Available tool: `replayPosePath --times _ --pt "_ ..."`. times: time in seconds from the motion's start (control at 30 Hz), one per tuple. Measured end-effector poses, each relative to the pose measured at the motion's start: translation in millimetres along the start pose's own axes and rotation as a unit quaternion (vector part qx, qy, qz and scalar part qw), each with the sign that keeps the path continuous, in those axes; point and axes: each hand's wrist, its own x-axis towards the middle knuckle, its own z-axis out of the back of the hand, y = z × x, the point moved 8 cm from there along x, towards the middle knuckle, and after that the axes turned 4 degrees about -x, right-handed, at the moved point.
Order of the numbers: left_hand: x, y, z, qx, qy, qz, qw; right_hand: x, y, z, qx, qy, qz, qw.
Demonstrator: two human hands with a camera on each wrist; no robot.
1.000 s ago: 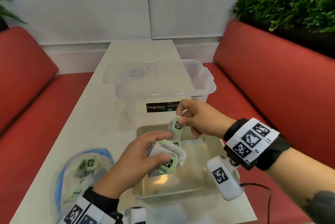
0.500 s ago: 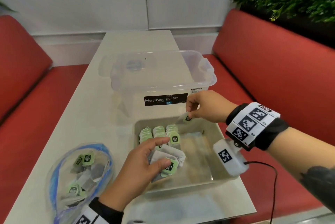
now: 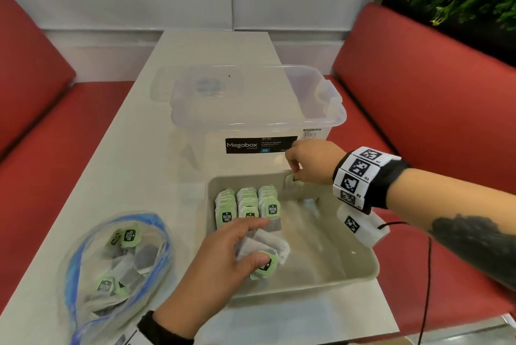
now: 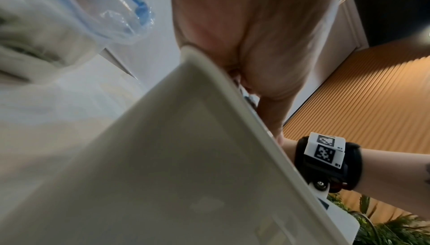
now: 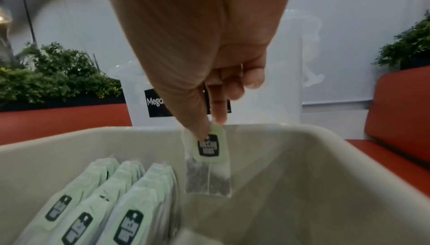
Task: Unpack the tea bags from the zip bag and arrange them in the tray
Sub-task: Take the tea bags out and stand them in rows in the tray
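Since half a second earlier, the right hand [image 3: 310, 161] had lowered its single tea bag [image 3: 292, 180] against the tray's [image 3: 360, 274] far wall.

Head view: three rows of tea bags [image 3: 247, 205] stood at the tray's far left; the left hand [image 3: 220, 258] gripped a small bunch of tea bags [image 3: 264, 254] over the tray; the zip bag [image 3: 111, 269] lay left on the table [image 3: 134, 154], a Megabox storage box [image 3: 251, 110] behind. Left wrist view: the tray wall hid the fingers. Right wrist view: thumb and forefinger pinched one bag's green tag [image 5: 210, 145], fourth in line.
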Motion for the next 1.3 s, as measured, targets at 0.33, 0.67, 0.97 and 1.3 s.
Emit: replayPosePath --times 0.33,0.67,0.97,1.3 --pt "-1 2 3 -0.017 0.017 0.017 1.000 17 15 -27 -0.065 0.087 0.028 0.994" --pt "0 -2 4 -0.017 0.033 0.012 0.999 25 23 -33 -0.133 0.138 0.037 0.981" --pt "1 -1 4 -0.017 0.025 0.000 1.000 29 21 -36 -0.116 0.143 0.018 0.983" --pt "1 0 5 -0.028 0.005 0.007 1.000 26 21 -31 -0.105 0.151 0.017 0.983"
